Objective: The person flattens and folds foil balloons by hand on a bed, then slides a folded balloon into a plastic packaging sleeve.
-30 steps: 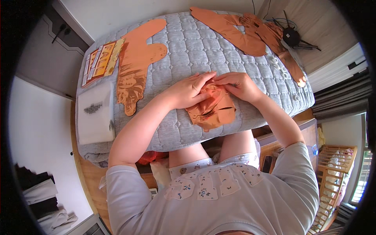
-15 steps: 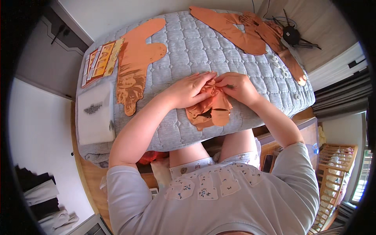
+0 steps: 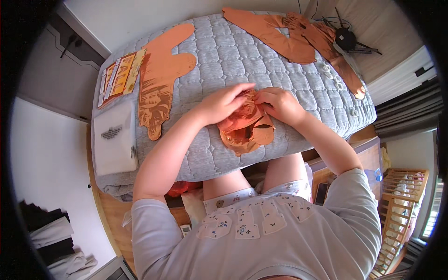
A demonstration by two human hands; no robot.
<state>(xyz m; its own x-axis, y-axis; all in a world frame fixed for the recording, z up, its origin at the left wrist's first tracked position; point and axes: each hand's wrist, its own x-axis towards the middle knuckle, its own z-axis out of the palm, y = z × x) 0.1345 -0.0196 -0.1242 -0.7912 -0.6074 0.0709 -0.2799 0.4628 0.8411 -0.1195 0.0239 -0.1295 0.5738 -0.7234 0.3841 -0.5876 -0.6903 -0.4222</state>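
On the near part of a quilted grey mattress (image 3: pixel 207 154) lies a crumpled copper-orange foil balloon (image 3: pixel 240 122), deflated and partly folded, with a curled flap at its near end. My right hand (image 3: pixel 281 103) pinches the foil at its far edge, fingers bent together. Over the left side of the foil, my left hand (image 3: pixel 221 103) has its fingers stretched out and lightly apart, the thumb side by the foil. A flat copper foil balloon (image 3: pixel 165 53) is spread out to the left. Another flat foil balloon (image 3: pixel 284 39) stretches across the far right.
At the mattress's left edge lie printed cards (image 3: pixel 120 77) and a white packet (image 3: pixel 114 140). White ribbon rolls (image 3: pixel 332 77) sit at the right, near a black router (image 3: pixel 346 39) with antennas. A phone (image 3: pixel 321 193) lies beside my leg; a wooden crib (image 3: pixel 403 200) stands at the lower right.
My left hand has lifted its fingers off the gathered foil and shifted slightly left. The foil has spread wider between my hands, while my right hand keeps its pinch.
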